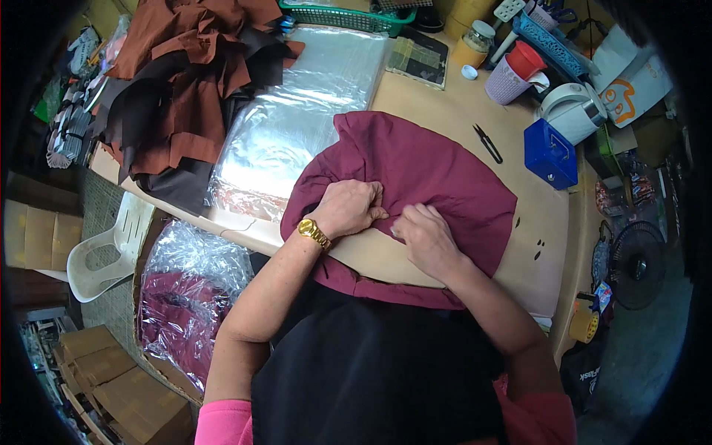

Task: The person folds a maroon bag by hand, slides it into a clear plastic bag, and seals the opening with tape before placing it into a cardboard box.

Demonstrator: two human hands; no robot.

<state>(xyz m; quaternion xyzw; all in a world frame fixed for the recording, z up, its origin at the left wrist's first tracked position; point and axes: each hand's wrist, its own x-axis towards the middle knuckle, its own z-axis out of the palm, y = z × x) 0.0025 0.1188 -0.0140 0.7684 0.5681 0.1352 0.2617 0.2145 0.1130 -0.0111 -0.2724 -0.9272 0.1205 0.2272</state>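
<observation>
A maroon fabric piece [437,159] lies bunched on the tan tabletop, and part of it hangs over the near edge in front of my body. My left hand [350,208], with a gold watch at the wrist, is closed on the fabric near its middle. Just to the right, my right hand [426,236] has its fingers pinched together on the same fabric. The fingertips of both hands are close to each other, with a small gap between them. Folds run outward from the gripped spot.
Clear plastic sheets [319,81] and brown and black cloth [185,96] lie at the left. Black snips [487,143], a blue box [550,154], a white kettle [572,111] and a lilac basket [506,81] stand or lie at the right. A white chair [111,248] is beside the table.
</observation>
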